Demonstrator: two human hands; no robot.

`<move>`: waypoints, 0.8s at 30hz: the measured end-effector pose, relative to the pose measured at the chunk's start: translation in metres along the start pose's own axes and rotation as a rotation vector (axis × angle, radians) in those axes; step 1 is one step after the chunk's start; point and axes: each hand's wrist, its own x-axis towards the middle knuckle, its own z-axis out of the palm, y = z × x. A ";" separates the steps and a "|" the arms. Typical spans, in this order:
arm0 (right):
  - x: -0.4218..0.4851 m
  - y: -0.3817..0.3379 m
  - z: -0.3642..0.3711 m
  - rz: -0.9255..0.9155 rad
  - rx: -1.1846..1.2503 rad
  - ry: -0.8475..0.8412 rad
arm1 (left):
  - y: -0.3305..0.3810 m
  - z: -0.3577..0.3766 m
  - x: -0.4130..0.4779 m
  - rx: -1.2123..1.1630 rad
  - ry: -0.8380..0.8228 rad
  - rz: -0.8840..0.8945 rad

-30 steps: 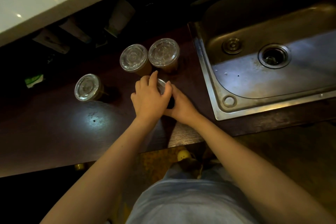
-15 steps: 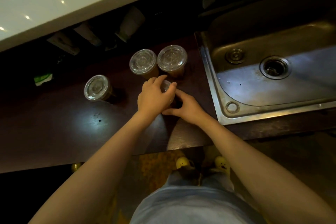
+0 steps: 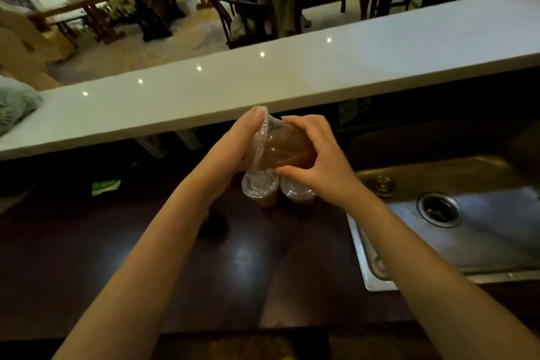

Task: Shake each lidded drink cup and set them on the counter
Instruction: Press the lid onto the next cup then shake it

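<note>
- Nearest to me is the dark worktop [image 3: 233,266], with the sink [image 3: 482,242] set into it on my right.
- A little further in, two other cups [image 3: 259,186] stand upright with their lids on, close side by side, just under my hands.
- Above them I hold the cup [image 3: 287,147] in the air, and it lies on its side. Its long axis runs left to right, with the lid [image 3: 261,137] facing left and the base facing right.
- My left hand [image 3: 230,149] covers the lid, one fingertip hooked over the rim. My right hand [image 3: 324,164] wraps its fingers around the body.
- Beyond my hands, and higher, runs the white counter [image 3: 292,79].
- I judge that this is the shaking step. To set the cup down, it must first turn lid-up. My right hand is on the body, so it is better placed to carry it.
</note>
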 end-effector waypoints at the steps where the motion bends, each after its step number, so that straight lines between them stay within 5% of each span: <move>1: 0.007 -0.005 -0.005 -0.041 -0.067 -0.013 | 0.004 -0.005 -0.001 -0.051 -0.060 -0.012; 4: 0.022 -0.017 -0.015 -0.119 -0.203 -0.082 | 0.014 -0.012 -0.004 -0.196 -0.170 -0.045; 8: 0.033 -0.028 -0.018 -0.135 -0.214 -0.139 | 0.020 -0.011 0.000 -0.249 -0.068 0.009; 16: 0.030 -0.034 -0.034 0.432 0.502 -0.195 | 0.017 -0.020 -0.001 -0.292 0.015 0.292; 24: 0.044 -0.057 -0.028 0.421 0.451 -0.200 | 0.009 -0.020 0.003 -0.086 -0.034 0.511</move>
